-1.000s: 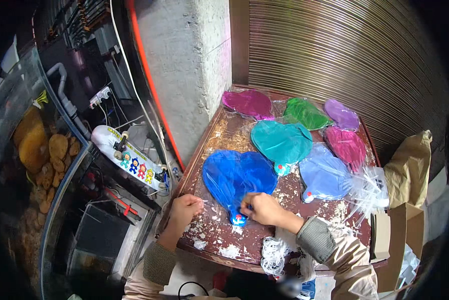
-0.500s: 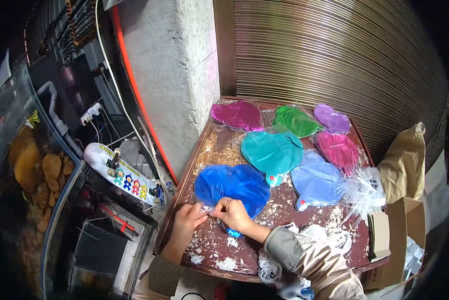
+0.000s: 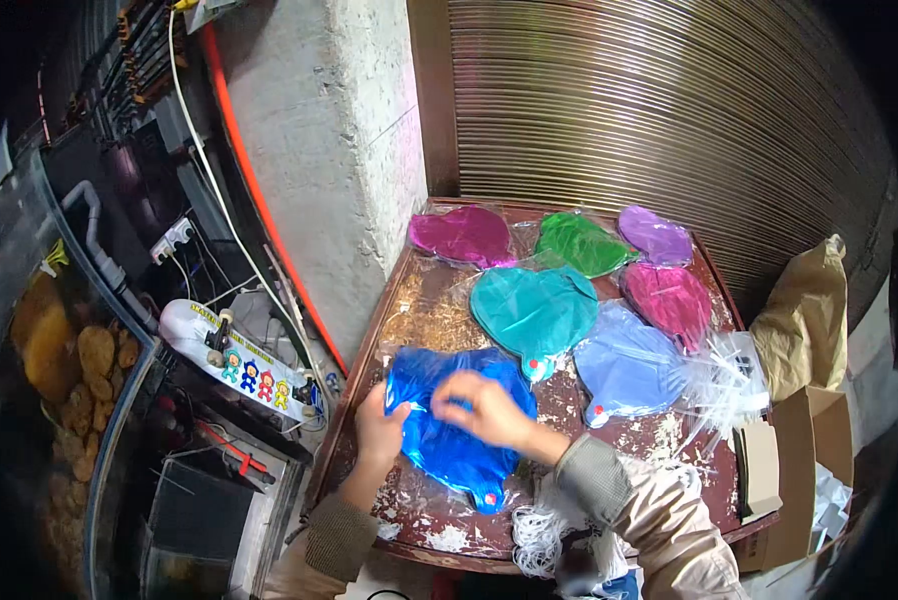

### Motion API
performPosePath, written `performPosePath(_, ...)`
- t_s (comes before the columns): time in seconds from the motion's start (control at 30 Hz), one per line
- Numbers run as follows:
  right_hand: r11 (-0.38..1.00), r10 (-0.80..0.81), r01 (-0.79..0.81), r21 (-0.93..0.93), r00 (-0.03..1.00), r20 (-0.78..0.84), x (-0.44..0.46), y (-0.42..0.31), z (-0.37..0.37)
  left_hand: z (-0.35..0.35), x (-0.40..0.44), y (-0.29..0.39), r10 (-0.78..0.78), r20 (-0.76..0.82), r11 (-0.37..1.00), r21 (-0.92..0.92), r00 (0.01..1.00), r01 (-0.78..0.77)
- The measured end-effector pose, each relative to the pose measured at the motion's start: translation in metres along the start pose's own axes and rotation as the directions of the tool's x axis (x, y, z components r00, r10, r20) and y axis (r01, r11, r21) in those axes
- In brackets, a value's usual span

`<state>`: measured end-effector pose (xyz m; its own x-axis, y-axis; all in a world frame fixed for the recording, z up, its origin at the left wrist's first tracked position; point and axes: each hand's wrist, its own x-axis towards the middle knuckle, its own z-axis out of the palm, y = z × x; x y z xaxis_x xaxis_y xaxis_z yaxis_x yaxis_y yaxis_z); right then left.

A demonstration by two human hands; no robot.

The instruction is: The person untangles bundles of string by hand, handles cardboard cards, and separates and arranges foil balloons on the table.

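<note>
A shiny blue foil balloon [image 3: 459, 450], flat in a clear plastic wrapper, lies at the near left of the table. Its narrow tail with a red dot points toward me. My left hand [image 3: 377, 430] grips the left edge of this balloon, thumb on top. Over its middle, my right hand [image 3: 494, 412] has its fingers curled together; whatever is between them cannot be made out. Just beyond lies a teal foil balloon [image 3: 534, 310], with a light blue one [image 3: 629, 365] to its right.
Magenta [image 3: 459, 236], green [image 3: 584, 245], purple [image 3: 655, 236] and pink [image 3: 667, 300] balloons lie farther back. White strips [image 3: 724, 385] sit at the right, beside a cardboard box [image 3: 804, 470]. White string [image 3: 539, 540] is at the near edge. A skateboard [image 3: 244, 360] stands left.
My hands have moved apart from their joint pinch at the balloon's near left edge. The blue balloon has shifted toward me, and its red-dotted tail now shows. The view has turned slightly.
</note>
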<state>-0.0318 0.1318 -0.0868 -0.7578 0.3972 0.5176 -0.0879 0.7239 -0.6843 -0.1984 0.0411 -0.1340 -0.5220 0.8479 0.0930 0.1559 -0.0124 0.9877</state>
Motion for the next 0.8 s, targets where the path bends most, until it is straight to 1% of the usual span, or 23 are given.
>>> performPosePath(0.07, 0.992, -0.083, 0.063, -0.110, 0.979, -0.185, 0.020, 0.001, -0.012, 0.006, -0.012, 0.020, 0.147, 0.017, 0.987, 0.070, 0.989, -0.147)
performPosePath(0.1, 0.992, -0.088, 0.068, -0.109, 0.979, -0.185, 0.024, -0.001, -0.011, 0.009, -0.015, 0.027, 0.150, 0.015, 0.986, 0.072, 0.989, -0.151)
performPosePath(0.23, 0.956, -0.200, 0.161, -0.247, 0.969, -0.144, 0.039, -0.007, -0.008, 0.023, -0.022, 0.047, 0.337, -0.028, 0.930, 0.165, 0.941, -0.328)
performPosePath(0.27, 0.955, -0.202, 0.163, -0.247, 0.968, -0.146, 0.040, -0.005, -0.008, 0.023, -0.025, 0.051, 0.339, -0.028, 0.929, 0.167, 0.940, -0.330)
performPosePath(0.4, 0.998, -0.060, 0.057, -0.030, 0.987, -0.148, 0.036, 0.007, -0.005, 0.025, -0.033, 0.060, 0.230, 0.026, 0.971, 0.051, 0.973, -0.231)
performPosePath(0.43, 0.998, -0.058, 0.054, -0.030, 0.987, -0.150, 0.036, 0.009, -0.004, 0.025, -0.033, 0.059, 0.229, 0.030, 0.972, 0.052, 0.973, -0.231)
performPosePath(0.57, 0.980, -0.130, 0.108, -0.166, 0.984, -0.125, 0.040, 0.002, -0.008, 0.028, -0.031, 0.054, 0.312, 0.010, 0.950, 0.001, 0.950, -0.312)
performPosePath(0.6, 0.980, -0.130, 0.108, -0.165, 0.983, -0.127, 0.040, 0.002, -0.008, 0.028, -0.030, 0.054, 0.313, 0.012, 0.950, 0.002, 0.950, -0.313)
performPosePath(0.73, 0.974, -0.220, 0.209, -0.082, 0.963, -0.158, 0.040, 0.003, -0.011, 0.026, -0.026, 0.053, 0.275, 0.014, 0.955, -0.124, 0.961, -0.271)
performPosePath(0.8, 0.968, -0.241, 0.225, -0.116, 0.958, -0.153, 0.042, 0.000, -0.013, 0.028, -0.024, 0.052, 0.254, 0.003, 0.956, -0.151, 0.967, -0.251)
